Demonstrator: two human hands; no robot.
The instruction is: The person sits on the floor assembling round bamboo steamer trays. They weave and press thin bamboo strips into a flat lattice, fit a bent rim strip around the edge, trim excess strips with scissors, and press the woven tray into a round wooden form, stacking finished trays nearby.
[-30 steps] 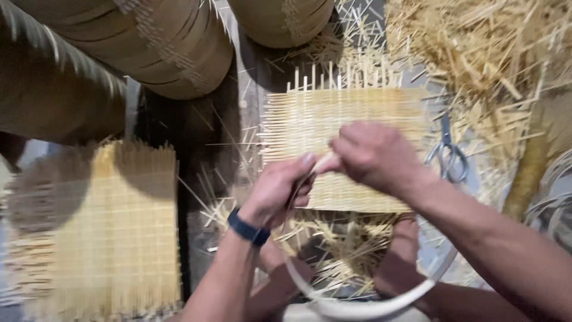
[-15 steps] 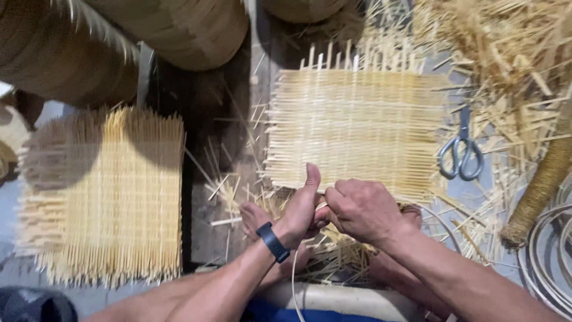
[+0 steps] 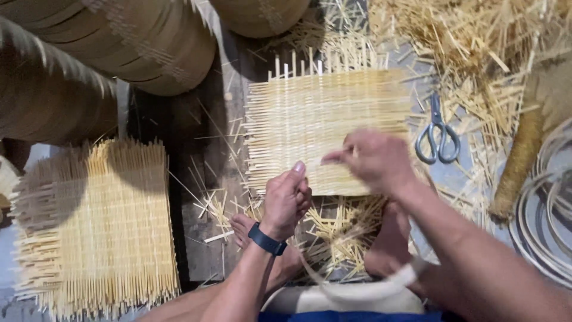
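A square woven bamboo mat [image 3: 325,119] lies on the floor in front of me, loose stick ends poking from its far edge. My left hand [image 3: 287,200], a dark band on the wrist, is closed at the mat's near edge, pinching a thin pale strip. My right hand [image 3: 372,160] is blurred above the mat's near right part, fingers pinched on the same strip [image 3: 357,280], which curves down toward my lap. My bare feet [image 3: 244,229] rest just under the mat's near edge.
A second woven mat [image 3: 98,223] lies at left. Stacked round woven baskets [image 3: 113,53] stand at the back left. Scissors [image 3: 438,134] lie right of the mat amid heaps of bamboo scraps [image 3: 476,42]. Coiled rattan rings [image 3: 545,220] sit at far right.
My right hand has lifted up and to the right from the mat's near edge, drawing the strip out. My left hand stays by the edge. The view has shifted slightly.
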